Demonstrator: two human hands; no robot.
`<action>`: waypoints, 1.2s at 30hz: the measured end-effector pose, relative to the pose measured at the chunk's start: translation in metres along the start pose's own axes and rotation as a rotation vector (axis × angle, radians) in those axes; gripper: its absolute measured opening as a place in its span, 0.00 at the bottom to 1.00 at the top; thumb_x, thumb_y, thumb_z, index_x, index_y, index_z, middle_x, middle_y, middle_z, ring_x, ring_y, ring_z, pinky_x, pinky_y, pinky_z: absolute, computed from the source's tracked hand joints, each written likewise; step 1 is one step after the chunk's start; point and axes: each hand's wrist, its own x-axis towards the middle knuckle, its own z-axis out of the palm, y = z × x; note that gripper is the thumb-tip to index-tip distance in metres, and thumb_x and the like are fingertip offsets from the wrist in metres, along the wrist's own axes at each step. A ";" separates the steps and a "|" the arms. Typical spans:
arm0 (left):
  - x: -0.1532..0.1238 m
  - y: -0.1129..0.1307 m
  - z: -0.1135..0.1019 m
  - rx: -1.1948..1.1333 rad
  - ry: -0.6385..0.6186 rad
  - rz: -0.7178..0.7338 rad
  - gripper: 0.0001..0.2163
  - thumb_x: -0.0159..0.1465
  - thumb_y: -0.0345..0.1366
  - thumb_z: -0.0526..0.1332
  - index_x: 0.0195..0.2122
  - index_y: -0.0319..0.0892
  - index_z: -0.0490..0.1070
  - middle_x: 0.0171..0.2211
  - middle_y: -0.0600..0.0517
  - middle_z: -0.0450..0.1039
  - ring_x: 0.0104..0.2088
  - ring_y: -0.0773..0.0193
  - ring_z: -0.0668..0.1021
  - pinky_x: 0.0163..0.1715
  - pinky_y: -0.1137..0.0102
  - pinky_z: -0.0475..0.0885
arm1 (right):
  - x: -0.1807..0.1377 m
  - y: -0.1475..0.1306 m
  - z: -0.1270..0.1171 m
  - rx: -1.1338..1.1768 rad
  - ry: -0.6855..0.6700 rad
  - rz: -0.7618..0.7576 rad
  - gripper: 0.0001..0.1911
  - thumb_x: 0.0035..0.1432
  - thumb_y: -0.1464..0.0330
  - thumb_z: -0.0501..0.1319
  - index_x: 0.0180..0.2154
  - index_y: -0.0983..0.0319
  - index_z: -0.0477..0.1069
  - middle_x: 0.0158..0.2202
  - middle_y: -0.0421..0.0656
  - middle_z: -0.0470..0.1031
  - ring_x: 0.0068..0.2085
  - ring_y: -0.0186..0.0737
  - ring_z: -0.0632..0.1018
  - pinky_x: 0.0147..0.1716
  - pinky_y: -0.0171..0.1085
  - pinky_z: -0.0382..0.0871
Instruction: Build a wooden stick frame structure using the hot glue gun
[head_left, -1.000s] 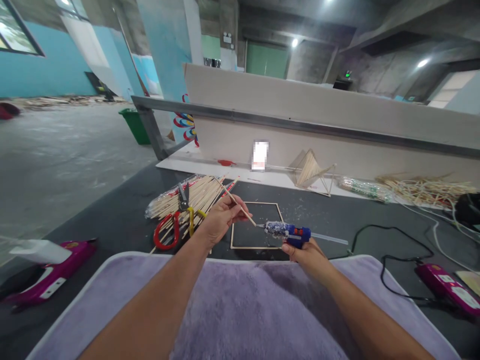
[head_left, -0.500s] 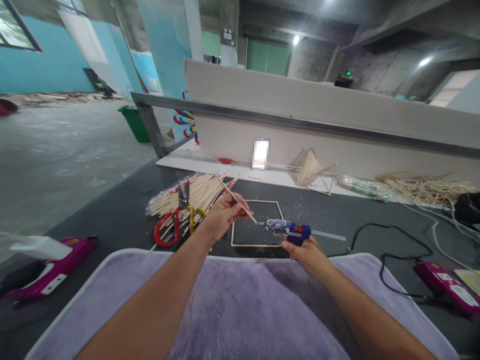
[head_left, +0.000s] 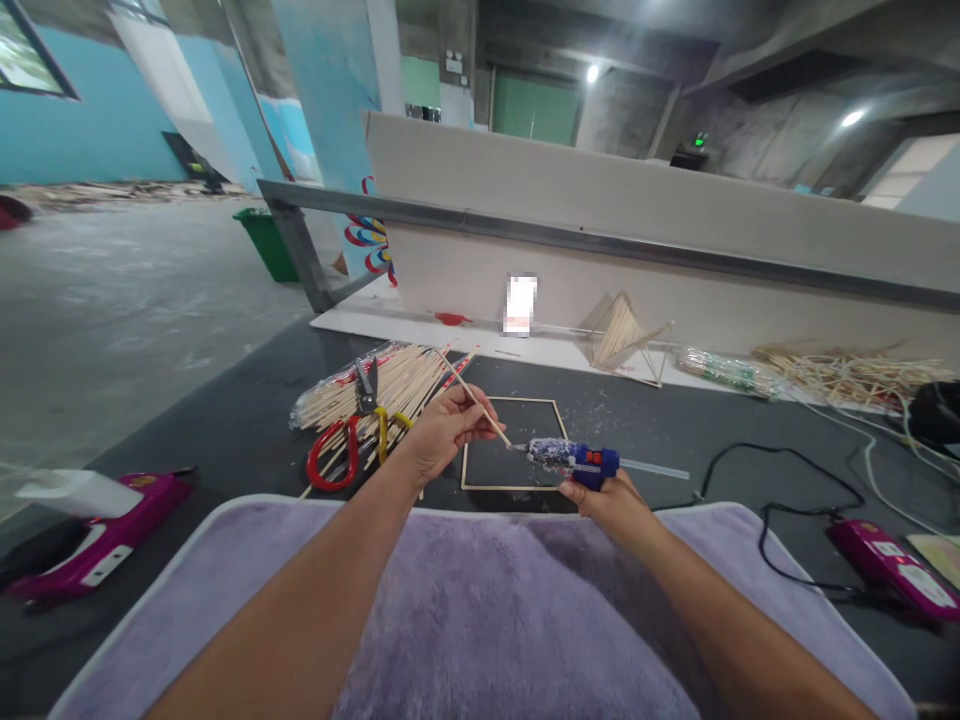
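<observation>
1. Scissors [head_left: 366,402]: lie on the bundle [head_left: 412,378], left of the left fingers. No change is visible.
2. Left hand [head_left: 444,432]: thumb and fingers pinch the stick [head_left: 456,375]. The stick slants from beyond the fingertips down to their right.
3. Frame [head_left: 510,488]: lies flat on the table [head_left: 637,425], partly behind the left fingers and left of the right fingers. It is unmoved.
4. Nozzle [head_left: 519,447]: meets the stick's lower end, just right of the left fingertips. Contact or a slight gap cannot be told. This relation holds from the earlier views; gluing of that end is probably in progress.
5. Right hand [head_left: 611,497]: fingers grip the gun [head_left: 576,457]; trigger pressure cannot be told. The glue rod [head_left: 656,468] projects right, beyond these fingers.
6. View: the table sits slightly higher than before, suggesting head movement only. The work appears to remain at the same step.
</observation>
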 end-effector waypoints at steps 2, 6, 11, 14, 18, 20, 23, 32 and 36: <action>0.000 0.000 -0.001 -0.003 0.002 -0.002 0.10 0.56 0.35 0.62 0.35 0.40 0.63 0.31 0.53 0.72 0.33 0.63 0.78 0.32 0.70 0.74 | 0.000 0.000 -0.001 -0.004 0.007 0.016 0.19 0.48 0.53 0.59 0.29 0.63 0.75 0.19 0.40 0.68 0.25 0.39 0.71 0.27 0.35 0.63; 0.000 0.000 -0.001 0.001 -0.007 -0.006 0.09 0.57 0.35 0.61 0.36 0.40 0.63 0.31 0.53 0.71 0.33 0.63 0.78 0.32 0.71 0.74 | 0.001 0.001 -0.001 0.025 0.019 0.002 0.18 0.47 0.54 0.60 0.30 0.63 0.75 0.20 0.40 0.70 0.27 0.39 0.71 0.28 0.35 0.64; 0.001 -0.001 -0.001 -0.023 -0.008 -0.008 0.09 0.57 0.34 0.61 0.36 0.40 0.63 0.31 0.52 0.71 0.33 0.63 0.78 0.32 0.71 0.74 | 0.002 0.002 0.003 0.151 -0.016 -0.076 0.17 0.48 0.57 0.61 0.34 0.62 0.75 0.28 0.43 0.75 0.33 0.40 0.73 0.33 0.35 0.66; 0.001 0.000 -0.002 -0.082 0.008 0.015 0.09 0.57 0.34 0.61 0.36 0.40 0.63 0.31 0.53 0.71 0.34 0.64 0.78 0.32 0.72 0.74 | 0.004 0.005 0.003 0.286 -0.065 -0.148 0.15 0.46 0.61 0.63 0.36 0.62 0.73 0.30 0.42 0.75 0.32 0.38 0.74 0.32 0.34 0.67; 0.002 0.001 -0.005 -0.066 0.013 0.025 0.08 0.57 0.34 0.61 0.36 0.41 0.63 0.31 0.53 0.71 0.34 0.65 0.78 0.33 0.72 0.73 | 0.015 0.021 -0.016 0.399 0.061 -0.036 0.17 0.46 0.57 0.63 0.31 0.64 0.71 0.20 0.39 0.70 0.20 0.32 0.68 0.21 0.32 0.64; 0.002 0.001 -0.006 -0.010 -0.004 0.009 0.08 0.57 0.35 0.61 0.36 0.40 0.63 0.32 0.53 0.70 0.34 0.65 0.77 0.33 0.71 0.74 | 0.025 0.034 -0.033 0.559 0.097 -0.021 0.17 0.48 0.56 0.62 0.27 0.65 0.69 0.18 0.39 0.69 0.17 0.29 0.66 0.19 0.31 0.64; 0.001 0.001 -0.008 0.097 -0.058 -0.042 0.08 0.57 0.36 0.61 0.36 0.40 0.64 0.33 0.53 0.70 0.33 0.65 0.78 0.33 0.71 0.74 | 0.038 0.059 -0.059 0.755 0.074 0.081 0.14 0.47 0.60 0.64 0.27 0.65 0.67 0.22 0.41 0.72 0.18 0.30 0.68 0.19 0.31 0.66; 0.001 -0.002 -0.014 0.240 -0.161 -0.086 0.09 0.57 0.37 0.60 0.37 0.41 0.63 0.30 0.54 0.69 0.31 0.65 0.77 0.35 0.67 0.74 | 0.053 0.106 -0.092 0.474 0.142 0.468 0.16 0.52 0.57 0.60 0.30 0.64 0.65 0.17 0.42 0.71 0.17 0.35 0.72 0.17 0.33 0.69; 0.000 0.000 -0.013 0.255 -0.186 -0.111 0.10 0.57 0.36 0.59 0.38 0.42 0.63 0.30 0.54 0.69 0.30 0.66 0.77 0.33 0.67 0.74 | 0.051 0.113 -0.100 0.301 0.147 0.486 0.20 0.50 0.53 0.60 0.29 0.65 0.66 0.16 0.42 0.70 0.16 0.34 0.71 0.14 0.31 0.64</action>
